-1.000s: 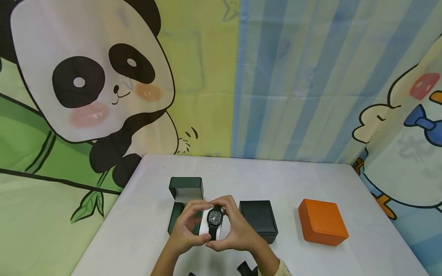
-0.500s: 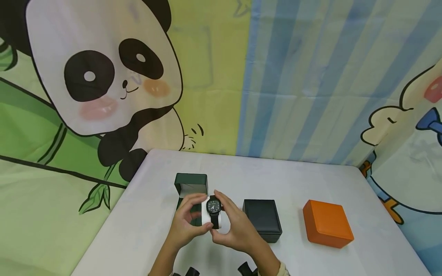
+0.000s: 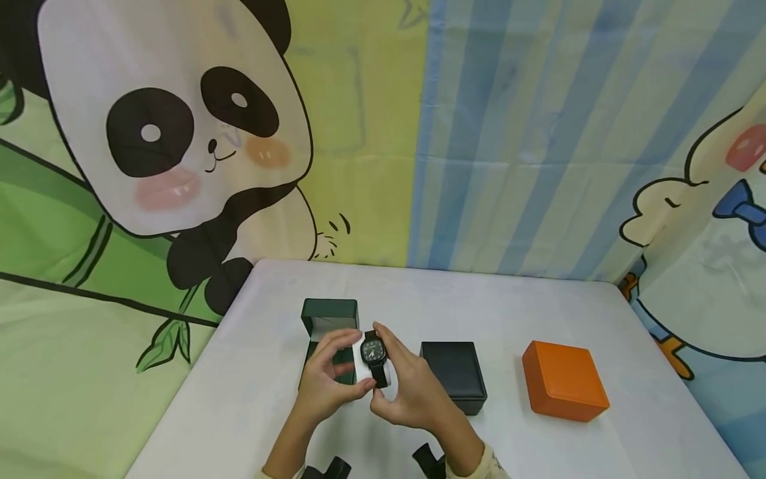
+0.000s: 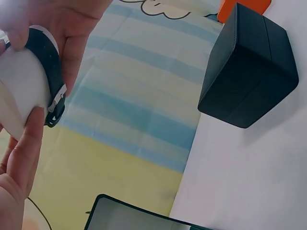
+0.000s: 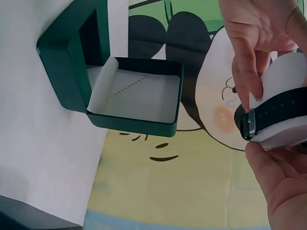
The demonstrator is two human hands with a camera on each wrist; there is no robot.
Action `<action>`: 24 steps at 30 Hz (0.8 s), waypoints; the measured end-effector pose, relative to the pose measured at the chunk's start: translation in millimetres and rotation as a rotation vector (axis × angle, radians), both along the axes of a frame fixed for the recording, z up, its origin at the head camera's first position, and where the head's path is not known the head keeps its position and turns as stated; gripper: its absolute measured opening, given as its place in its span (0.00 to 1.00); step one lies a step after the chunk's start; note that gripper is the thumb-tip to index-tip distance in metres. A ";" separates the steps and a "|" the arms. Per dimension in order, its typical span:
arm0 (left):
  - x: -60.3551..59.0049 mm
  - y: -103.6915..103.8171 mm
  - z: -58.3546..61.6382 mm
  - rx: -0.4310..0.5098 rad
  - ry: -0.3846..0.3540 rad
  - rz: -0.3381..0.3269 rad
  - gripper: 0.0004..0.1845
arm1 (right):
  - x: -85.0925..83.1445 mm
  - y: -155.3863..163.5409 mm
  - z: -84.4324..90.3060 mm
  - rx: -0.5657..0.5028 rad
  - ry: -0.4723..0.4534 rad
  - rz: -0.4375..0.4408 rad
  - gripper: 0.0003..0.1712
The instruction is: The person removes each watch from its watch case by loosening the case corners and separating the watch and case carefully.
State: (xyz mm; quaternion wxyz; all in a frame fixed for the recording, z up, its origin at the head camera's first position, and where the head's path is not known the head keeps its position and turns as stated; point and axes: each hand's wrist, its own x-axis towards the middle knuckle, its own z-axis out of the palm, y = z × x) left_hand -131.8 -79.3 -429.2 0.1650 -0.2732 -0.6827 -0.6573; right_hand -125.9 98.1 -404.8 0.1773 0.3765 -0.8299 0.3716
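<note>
A black wristwatch [image 3: 374, 350] with a square-round dial is strapped around a white watch cushion [image 3: 360, 367]. My left hand [image 3: 326, 376] grips the cushion's left side, thumb at the lower end of the strap. From the other side my right hand [image 3: 414, 386] holds it, fingertips near the top and thumb below. The right wrist view shows the strap [image 5: 283, 106] with its metal buckle [image 5: 251, 122] and fingers on both sides. Behind the left hand stands a dark green watch box [image 3: 330, 309], lid up; its pale lining [image 5: 148, 96] shows in the right wrist view.
A closed black box [image 3: 451, 369] sits right of the hands on the white table [image 3: 509, 309]. Farther right is a closed orange box [image 3: 565, 380]. Black wrist-worn gear [image 3: 336, 468] shows at the lower edge. A printed cloth [image 3: 514, 133] hangs behind the table.
Both hands have lifted the watch and cushion slightly and tilted them, the dial now leaning to the left at the top. The boxes keep their places while the head view shifts a little.
</note>
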 end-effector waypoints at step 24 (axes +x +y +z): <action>-2.0 -6.5 7.1 0.051 0.045 -0.446 0.29 | -7.9 6.0 4.1 -0.127 -0.265 0.289 0.55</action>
